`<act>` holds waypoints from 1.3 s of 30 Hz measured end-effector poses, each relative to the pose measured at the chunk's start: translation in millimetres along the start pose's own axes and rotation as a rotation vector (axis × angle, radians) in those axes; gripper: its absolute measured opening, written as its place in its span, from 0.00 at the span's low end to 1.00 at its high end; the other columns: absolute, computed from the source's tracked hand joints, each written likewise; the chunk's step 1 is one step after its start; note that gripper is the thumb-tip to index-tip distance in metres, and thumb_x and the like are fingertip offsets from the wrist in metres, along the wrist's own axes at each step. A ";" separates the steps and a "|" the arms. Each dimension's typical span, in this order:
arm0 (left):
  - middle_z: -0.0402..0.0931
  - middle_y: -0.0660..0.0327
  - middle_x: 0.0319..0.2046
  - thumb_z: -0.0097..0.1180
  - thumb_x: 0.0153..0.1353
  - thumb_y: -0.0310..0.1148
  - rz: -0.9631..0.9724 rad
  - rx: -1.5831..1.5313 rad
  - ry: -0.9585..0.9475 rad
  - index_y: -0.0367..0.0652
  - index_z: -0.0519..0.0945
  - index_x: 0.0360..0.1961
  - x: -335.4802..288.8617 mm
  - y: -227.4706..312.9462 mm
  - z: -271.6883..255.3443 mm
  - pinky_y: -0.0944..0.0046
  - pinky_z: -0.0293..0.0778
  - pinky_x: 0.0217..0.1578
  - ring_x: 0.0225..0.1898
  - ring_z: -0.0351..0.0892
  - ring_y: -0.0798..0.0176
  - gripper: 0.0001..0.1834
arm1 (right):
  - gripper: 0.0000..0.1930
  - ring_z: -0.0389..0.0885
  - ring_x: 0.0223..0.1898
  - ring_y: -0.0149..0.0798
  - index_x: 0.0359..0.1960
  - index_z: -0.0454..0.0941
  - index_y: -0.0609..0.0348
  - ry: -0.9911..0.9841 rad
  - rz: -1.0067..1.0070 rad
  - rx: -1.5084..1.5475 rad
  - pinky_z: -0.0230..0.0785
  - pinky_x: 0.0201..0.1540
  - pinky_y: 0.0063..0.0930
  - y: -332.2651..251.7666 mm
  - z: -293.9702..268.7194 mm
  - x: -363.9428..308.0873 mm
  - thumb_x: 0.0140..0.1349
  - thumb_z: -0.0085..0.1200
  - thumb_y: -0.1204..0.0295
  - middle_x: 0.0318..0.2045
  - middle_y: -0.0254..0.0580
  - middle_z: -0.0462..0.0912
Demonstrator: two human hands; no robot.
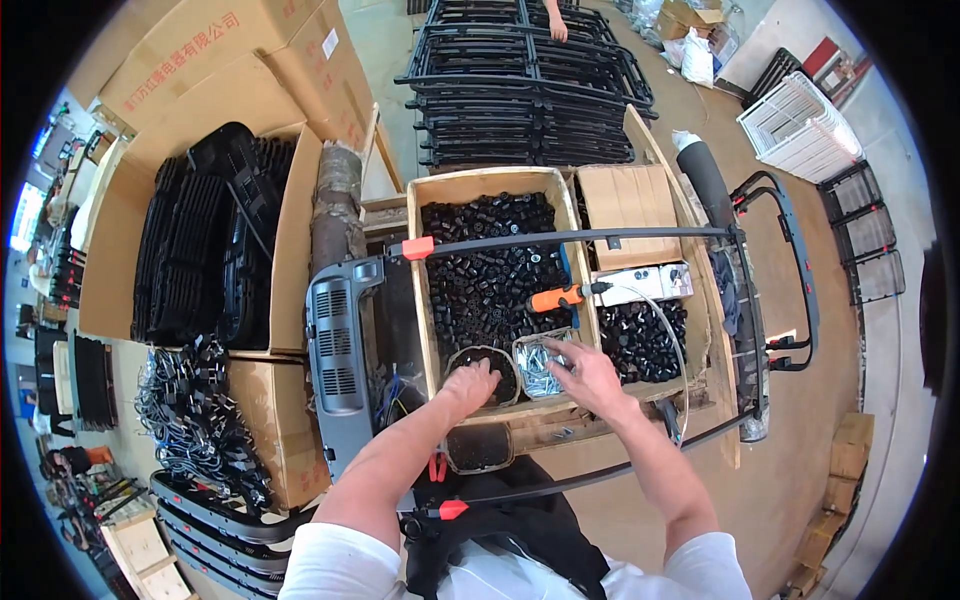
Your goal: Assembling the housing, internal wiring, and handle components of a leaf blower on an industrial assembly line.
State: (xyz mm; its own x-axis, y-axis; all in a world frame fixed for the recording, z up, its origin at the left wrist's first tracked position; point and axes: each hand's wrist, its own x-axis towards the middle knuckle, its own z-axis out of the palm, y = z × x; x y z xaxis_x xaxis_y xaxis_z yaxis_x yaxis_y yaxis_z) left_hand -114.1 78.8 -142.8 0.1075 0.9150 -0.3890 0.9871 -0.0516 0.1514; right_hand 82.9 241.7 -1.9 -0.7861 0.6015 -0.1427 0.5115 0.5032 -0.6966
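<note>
My left hand (pixel 472 387) reaches into a round tub (pixel 509 400) of small dark parts, its fingers curled down and their tips hidden. Beside that tub, a squarish tray (pixel 519 350) holds silver screws (pixel 540 374). Over the screws is my right hand (pixel 592 380), thumb and fingers apart at the tray's right edge. Both containers sit at the near end of a wooden bin (pixel 418 290) full of black plastic caps (pixel 480 270). An orange power screwdriver (pixel 556 299) with a pale cord lies above the screws. A black frame with a grey vented panel (pixel 338 335) spans the bin around my arms.
A tall carton (pixel 287 240) of black plastic parts stands left, above a pile of cables (pixel 195 420). Stacked black frames (pixel 530 90) lie ahead, with another person's hand (pixel 558 28) over them. A cardboard box (pixel 630 205) and more black caps (pixel 645 340) are right of the bin.
</note>
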 end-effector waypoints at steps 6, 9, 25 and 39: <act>0.80 0.42 0.55 0.57 0.67 0.29 -0.084 -0.141 -0.056 0.37 0.77 0.52 5.7 2.1 0.1 0.49 0.86 0.45 0.48 0.88 0.42 0.14 | 0.20 0.90 0.41 0.49 0.59 0.84 0.61 0.033 0.218 0.274 0.81 0.49 0.39 63.2 42.1 22.8 0.68 0.62 0.66 0.46 0.51 0.91; 0.82 0.44 0.51 0.59 0.64 0.28 -0.239 -0.208 -0.049 0.39 0.79 0.52 6.8 0.3 4.9 0.49 0.86 0.45 0.48 0.89 0.43 0.15 | 0.23 0.84 0.37 0.31 0.63 0.79 0.67 0.020 0.297 0.520 0.78 0.36 0.28 73.4 58.5 44.4 0.70 0.62 0.69 0.41 0.39 0.87; 0.81 0.45 0.56 0.50 0.79 0.35 -0.386 -2.657 0.411 0.31 0.75 0.61 -61.2 18.5 -34.2 0.52 0.84 0.56 0.54 0.85 0.47 0.19 | 0.26 0.82 0.45 0.32 0.59 0.79 0.58 0.469 0.328 0.770 0.74 0.57 0.30 97.0 116.0 124.9 0.60 0.73 0.71 0.46 0.35 0.85; 0.87 0.55 0.45 0.54 0.79 0.33 -0.402 -2.614 0.579 0.36 0.79 0.60 -79.8 21.0 -36.4 0.60 0.89 0.47 0.44 0.89 0.60 0.15 | 0.27 0.87 0.48 0.34 0.61 0.77 0.57 0.311 -0.018 0.385 0.79 0.55 0.30 26.4 78.0 99.1 0.59 0.72 0.73 0.46 0.42 0.89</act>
State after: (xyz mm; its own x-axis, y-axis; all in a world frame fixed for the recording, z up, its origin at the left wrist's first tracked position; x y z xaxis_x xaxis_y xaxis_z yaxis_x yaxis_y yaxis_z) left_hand -106.3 19.2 -75.5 -0.3347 0.7469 -0.5746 -0.9005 -0.0740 0.4285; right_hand -8.6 266.1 -89.3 -0.6228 0.7810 0.0476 0.2869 0.2846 -0.9147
